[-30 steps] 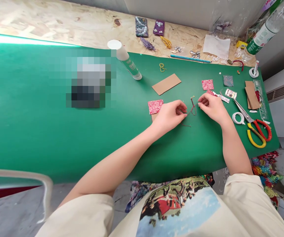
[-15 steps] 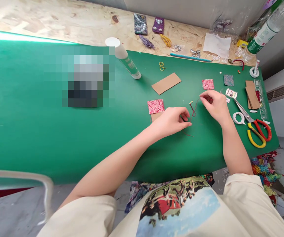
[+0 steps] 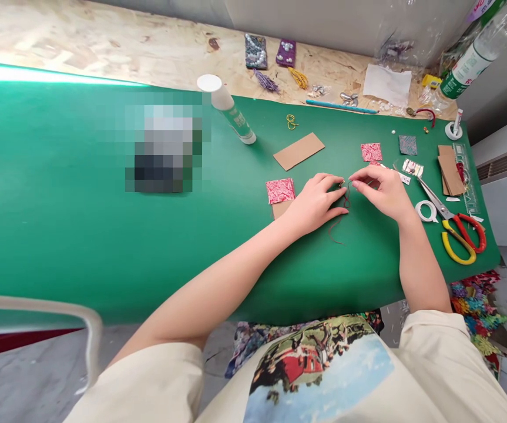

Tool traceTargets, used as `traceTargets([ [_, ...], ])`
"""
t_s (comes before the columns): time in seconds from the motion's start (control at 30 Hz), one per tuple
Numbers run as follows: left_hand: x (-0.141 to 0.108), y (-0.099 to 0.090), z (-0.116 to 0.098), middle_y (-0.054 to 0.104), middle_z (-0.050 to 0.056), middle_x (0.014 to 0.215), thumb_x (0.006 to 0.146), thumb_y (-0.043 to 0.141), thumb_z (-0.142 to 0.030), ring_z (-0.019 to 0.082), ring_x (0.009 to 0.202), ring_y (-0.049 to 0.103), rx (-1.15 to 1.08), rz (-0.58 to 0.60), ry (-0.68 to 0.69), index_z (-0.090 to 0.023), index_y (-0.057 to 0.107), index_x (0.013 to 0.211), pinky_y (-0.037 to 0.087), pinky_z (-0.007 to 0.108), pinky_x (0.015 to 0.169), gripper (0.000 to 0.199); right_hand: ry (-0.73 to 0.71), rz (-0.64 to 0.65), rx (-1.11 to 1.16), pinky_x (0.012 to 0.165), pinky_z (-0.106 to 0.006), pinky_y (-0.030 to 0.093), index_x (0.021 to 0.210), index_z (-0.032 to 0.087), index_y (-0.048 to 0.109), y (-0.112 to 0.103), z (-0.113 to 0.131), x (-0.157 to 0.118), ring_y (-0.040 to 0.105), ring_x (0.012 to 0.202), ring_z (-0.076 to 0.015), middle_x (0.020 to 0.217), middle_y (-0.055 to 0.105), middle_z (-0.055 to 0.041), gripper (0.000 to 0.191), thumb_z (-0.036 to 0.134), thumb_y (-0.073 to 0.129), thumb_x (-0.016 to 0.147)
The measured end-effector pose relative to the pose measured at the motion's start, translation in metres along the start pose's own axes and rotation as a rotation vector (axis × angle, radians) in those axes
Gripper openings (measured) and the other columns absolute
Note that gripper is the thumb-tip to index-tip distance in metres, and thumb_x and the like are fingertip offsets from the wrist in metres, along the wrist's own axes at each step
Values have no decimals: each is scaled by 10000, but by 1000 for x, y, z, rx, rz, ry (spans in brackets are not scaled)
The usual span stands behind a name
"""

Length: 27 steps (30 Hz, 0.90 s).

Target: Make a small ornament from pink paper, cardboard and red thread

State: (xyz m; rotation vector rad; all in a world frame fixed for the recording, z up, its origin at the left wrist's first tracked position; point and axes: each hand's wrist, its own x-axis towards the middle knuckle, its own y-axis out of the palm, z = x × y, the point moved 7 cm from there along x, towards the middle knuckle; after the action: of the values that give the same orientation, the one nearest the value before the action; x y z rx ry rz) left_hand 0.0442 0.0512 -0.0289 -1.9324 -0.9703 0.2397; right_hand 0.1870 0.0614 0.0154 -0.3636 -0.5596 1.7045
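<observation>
Between my hands a dark red thread (image 3: pixel 346 201) lies looped on the green mat, joined to a small gold loop. My right hand (image 3: pixel 380 189) pinches the thread's upper part between thumb and fingers. My left hand (image 3: pixel 317 202) reaches in from the left with fingers and thumb apart, the fingertips at the gold loop (image 3: pixel 342 183) and mostly covering it. Whether they press on it is hard to see. A red patterned fabric square (image 3: pixel 280 191) and a partly covered piece of cardboard (image 3: pixel 281 210) lie beside my left wrist.
Scissors (image 3: pixel 451 217) and a white tape roll (image 3: pixel 426 211) lie to the right. Behind my hands are a cardboard strip (image 3: pixel 299 151), a gold cord (image 3: pixel 292 122), a glue bottle (image 3: pixel 235 117) and another red square (image 3: pixel 371 151). Beaded pieces with tassels (image 3: pixel 255 51) lie on the wooden board.
My left hand has moved up and right to the gold loop, its fingers spreading. My right hand has come slightly left and down, drawing closer to it, still pinching the thread.
</observation>
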Motion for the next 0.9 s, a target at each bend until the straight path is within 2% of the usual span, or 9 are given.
traceTargets([
  [0.1,-1,-1,2,540,236,1487,881,725,-431,411,1366,462,49,-12,-37,-145,711,1277,386,640,1147,488,36,-37,104,727,-348,599,986,193,756,-4,-3,-1,689,743,-174,953,741,-61,203,267,642,837],
  [0.23,-3,-1,2,475,247,1554,854,754,-457,458,1432,388,99,26,-104,-164,689,1329,352,681,1150,562,58,-63,170,685,-313,596,860,194,707,-8,-3,-1,678,699,-152,876,705,-39,129,314,662,844],
  [0.33,-4,-3,1,444,230,1586,847,756,-490,480,1456,353,127,54,-153,-198,666,1367,335,698,1140,603,84,-45,230,624,-270,577,872,209,645,-8,-1,-1,670,723,-147,857,686,-29,276,482,687,861],
  [0.43,-5,-5,1,426,221,1600,826,767,-532,491,1466,331,144,63,-195,-219,644,1395,320,700,1136,661,91,17,331,605,-251,570,891,221,575,-4,2,-2,662,710,-125,946,721,-46,422,632,664,860],
  [0.5,-5,-6,1,418,212,1607,810,779,-543,492,1467,325,144,61,-214,-242,644,1395,317,699,1133,671,100,68,398,623,-257,579,889,229,525,1,3,-3,667,706,-122,972,742,-53,466,675,655,852],
  [0.6,-4,-7,1,404,211,1617,803,790,-536,505,1472,316,157,76,-242,-263,653,1389,305,700,1133,662,128,105,474,665,-278,596,897,239,485,6,2,-4,698,731,-140,906,746,-37,502,707,656,835],
  [0.73,-3,-8,-1,389,219,1627,802,792,-532,520,1481,305,174,106,-263,-265,647,1399,279,712,1139,670,127,65,529,725,-286,604,896,241,497,8,-2,-1,714,792,-151,877,738,-22,522,715,692,799],
  [0.9,-3,-9,0,398,218,1625,787,806,-531,525,1480,312,166,96,-275,-266,648,1399,277,720,1134,685,107,-16,490,832,-317,611,911,248,493,3,-5,1,701,854,-156,899,718,-21,528,732,672,802],
])
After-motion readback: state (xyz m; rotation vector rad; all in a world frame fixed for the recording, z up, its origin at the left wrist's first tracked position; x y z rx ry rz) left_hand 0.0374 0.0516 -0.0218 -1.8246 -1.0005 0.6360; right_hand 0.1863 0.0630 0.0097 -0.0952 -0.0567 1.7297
